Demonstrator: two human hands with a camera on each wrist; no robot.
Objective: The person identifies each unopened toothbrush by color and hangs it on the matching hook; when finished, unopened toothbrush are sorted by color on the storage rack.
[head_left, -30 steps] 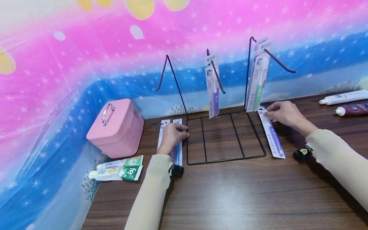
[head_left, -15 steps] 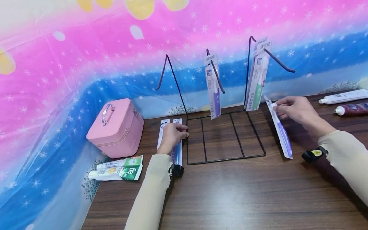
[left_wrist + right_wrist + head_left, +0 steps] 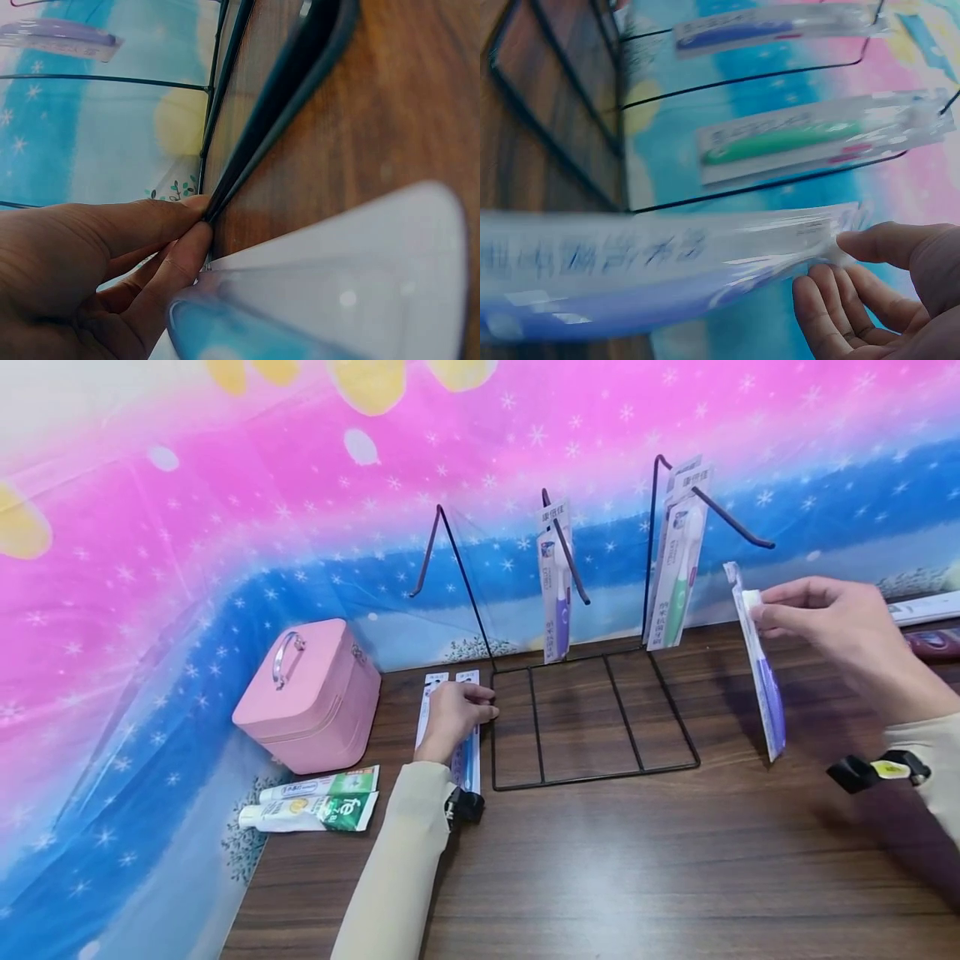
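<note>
My right hand (image 3: 840, 618) pinches a packaged purple toothbrush (image 3: 767, 681) near its upper end, and the pack hangs tilted above the table, right of the black wire rack (image 3: 588, 777). In the right wrist view the thumb presses the clear blister of this pack. My left hand (image 3: 112, 262) pinches the left wire of the rack's base between thumb and finger. Under that hand lie two packaged toothbrushes (image 3: 471, 760), partly covered by it. A packaged purple toothbrush (image 3: 557, 602) hangs on the middle hook. Packs with a green toothbrush (image 3: 678, 585) in front hang on the right hook.
The rack's left hook (image 3: 425, 560) carries nothing. A pink case (image 3: 307, 702) stands at the left, with two toothpaste tubes (image 3: 311, 810) in front of it. More tubes (image 3: 933, 608) lie at the far right, partly behind my right hand. A patterned cloth backs the table.
My right hand has lifted the purple toothbrush pack off the table and carried it to the right, turning it more upright. My left hand stays on the rack's wire.
</note>
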